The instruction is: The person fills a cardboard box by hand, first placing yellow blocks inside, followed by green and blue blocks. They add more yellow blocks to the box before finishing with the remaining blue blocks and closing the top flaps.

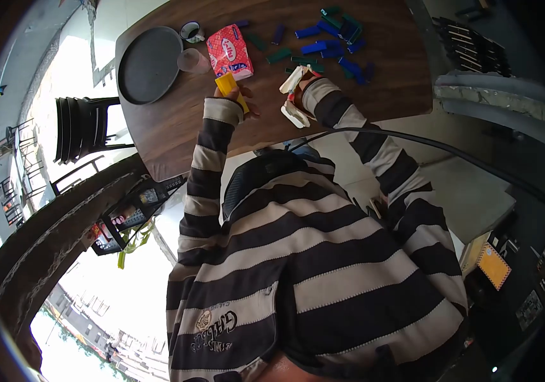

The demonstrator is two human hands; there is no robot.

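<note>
Holding something in each hand, you had your hands apart over the near side of the table (170, 135). Your left hand (232, 96) was closed on a yellow block (226, 83), just beside the near end of the pink packet (229, 54). Your right hand (304, 89) was around a white-and-red piece (294, 79); fingers mostly hidden, so couldn't tell how firm that grip was, nor what the piece was.

Judging the hold: the yellow block called for a light, steady pinch, ends left uncovered, fingers off the packet. The white-and-red piece looked awkward, its pale ends spread apart, so it probably needed support near the middle. Its nearer end was close to the table edge; a slip could have dropped it, so working further in was safer.

Blue and green pieces (323, 46) lay beyond and to the right; a low sweep could have scattered them. The clear cup (193, 62) and round tray (148, 67) were off left, so wide left swings were risky. The black cable (438, 144) ran by your right forearm; worth leaving slack.
</note>
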